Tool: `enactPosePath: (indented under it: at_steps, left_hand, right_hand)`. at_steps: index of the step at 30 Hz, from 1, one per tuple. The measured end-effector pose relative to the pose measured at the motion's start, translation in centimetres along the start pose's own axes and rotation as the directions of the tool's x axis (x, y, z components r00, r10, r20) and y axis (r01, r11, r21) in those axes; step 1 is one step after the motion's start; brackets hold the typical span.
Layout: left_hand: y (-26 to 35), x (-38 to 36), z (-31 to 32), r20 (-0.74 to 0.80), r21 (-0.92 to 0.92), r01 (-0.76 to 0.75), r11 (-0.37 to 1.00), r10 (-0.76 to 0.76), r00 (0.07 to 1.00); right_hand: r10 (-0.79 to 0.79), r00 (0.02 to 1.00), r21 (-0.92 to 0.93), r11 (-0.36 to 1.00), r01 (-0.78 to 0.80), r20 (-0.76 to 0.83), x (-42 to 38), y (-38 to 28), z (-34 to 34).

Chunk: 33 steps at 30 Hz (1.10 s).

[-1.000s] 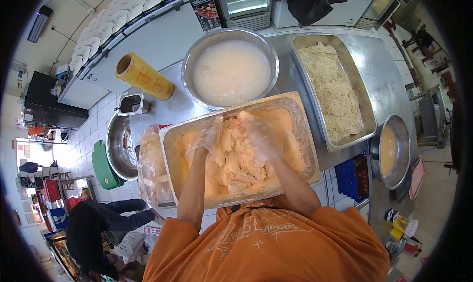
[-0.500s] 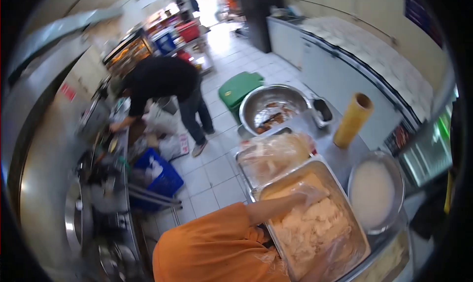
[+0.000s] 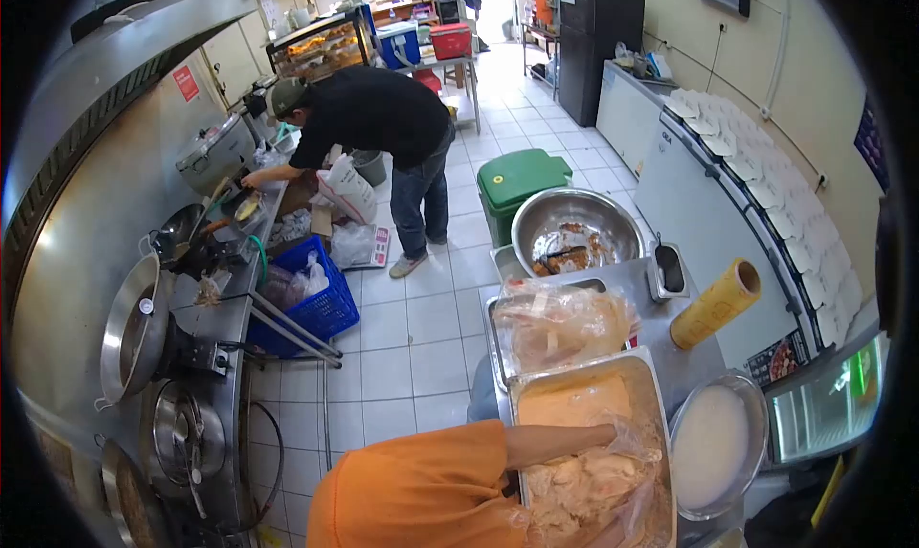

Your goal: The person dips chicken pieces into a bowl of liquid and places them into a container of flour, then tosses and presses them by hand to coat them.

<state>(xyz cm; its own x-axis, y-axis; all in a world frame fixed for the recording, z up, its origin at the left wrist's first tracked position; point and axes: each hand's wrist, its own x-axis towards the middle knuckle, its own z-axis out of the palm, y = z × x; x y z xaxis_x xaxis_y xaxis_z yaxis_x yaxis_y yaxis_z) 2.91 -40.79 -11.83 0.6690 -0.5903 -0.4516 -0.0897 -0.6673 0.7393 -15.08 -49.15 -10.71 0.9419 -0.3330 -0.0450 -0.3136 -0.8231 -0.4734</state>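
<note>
My left hand [image 3: 624, 440], in a clear plastic glove, reaches into a large metal tray [image 3: 656, 380] and touches the pale orange coated pieces [image 3: 574, 481]. Lower in the same tray is my right hand [image 3: 637, 517], also gloved and pressed into the pieces; its fingers are hard to make out. Smooth orange batter [image 3: 579, 404] lies at the tray's far end. Just beyond it, a second tray holds a clear plastic bag [image 3: 560, 328] of pale contents. A metal bowl of whitish liquid [image 3: 710, 445] stands to the right.
A plastic-wrap roll [image 3: 713, 304] and a large metal bowl [image 3: 579, 232] stand farther back, near a green bin [image 3: 517, 189]. Another person [image 3: 373, 117] in black bends over the left counter. A blue crate [image 3: 321, 294] and woks [image 3: 134, 328] are at left.
The view has tilted up and turned, so the tray and bowls appear lower. My left hand has moved toward the tray's right side. The other person still bends at the counter.
</note>
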Motion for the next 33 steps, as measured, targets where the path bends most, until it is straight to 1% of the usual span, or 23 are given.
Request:
enactPosePath:
  at_steps: [4,6,8,9,11,15,18,20,23,25,26,28,30,33]
  left_hand:
    - [-2.4,-0.3,-2.1,-0.12,0.009,0.103,0.995,-0.102,0.988]
    - [-4.5,-1.1,-3.6,-0.232,0.018,0.219,0.976,-0.209,0.95]
    - [-6.5,-3.2,-3.8,-0.259,0.005,0.3,0.954,-0.289,0.922]
    - [-7.3,-4.4,-3.9,-0.228,-0.008,0.31,0.951,-0.304,0.925]
    - [-8.1,-7.2,-4.1,-0.11,-0.067,0.284,0.957,-0.29,0.951]
    - [-6.8,-9.0,-3.4,0.069,-0.25,0.175,0.952,-0.163,0.984]
    - [-4.9,-9.0,-2.7,0.143,-0.354,0.147,0.923,-0.102,0.984]
    - [-4.0,-8.6,-1.7,0.157,-0.366,0.124,0.922,-0.07,0.985]
    - [-4.4,-7.9,-0.7,0.102,-0.312,0.061,0.948,-0.03,0.994]
    - [-6.3,-9.0,-1.6,0.053,-0.213,0.042,0.976,-0.031,0.998]
    - [-7.1,-9.7,-2.0,0.064,-0.166,0.043,0.985,-0.033,0.997]
    - [-8.8,-10.7,-1.8,0.136,-0.062,0.04,0.997,-0.031,0.99]
    - [-11.6,-12.7,-5.5,0.183,0.048,0.093,0.995,-0.101,0.978]
    - [-12.8,-11.8,-8.4,0.298,0.137,0.129,0.982,-0.165,0.94]
  right_hand:
    - [-0.009,1.0,-0.006,1.0,0.009,0.025,0.8,-1.3,-0.1]
    - [-0.022,0.999,-0.009,1.0,0.022,0.031,1.1,-1.7,-0.2]
    - [-0.035,0.998,-0.006,0.999,0.035,0.045,1.2,-2.2,-0.1]
    - [-0.036,0.998,-0.006,0.999,0.037,0.049,1.3,-2.3,0.0]
    - [-0.05,0.997,-0.005,0.999,0.051,0.06,1.4,-2.8,0.6]
    - [-0.089,0.991,-0.013,0.996,0.091,0.098,1.6,-4.0,0.9]
    - [-0.102,0.987,-0.025,0.994,0.106,0.123,1.0,-4.2,1.0]
    - [-0.103,0.987,-0.021,0.994,0.106,0.124,0.9,-4.3,1.1]
    - [-0.103,0.987,-0.021,0.994,0.107,0.123,0.3,-3.3,0.9]
    - [-0.054,0.992,-0.012,0.998,0.056,0.116,-1.0,-0.9,-0.2]
    - [-0.009,0.994,-0.018,1.0,0.011,0.111,-2.4,0.0,-1.4]
    - [0.094,0.989,-0.075,0.993,-0.085,0.114,-5.6,2.5,-3.3]
    - [0.216,0.968,-0.166,0.967,-0.195,0.125,-8.5,4.5,-4.9]
    - [0.344,0.92,-0.326,0.905,-0.272,0.186,-10.7,6.3,-5.4]
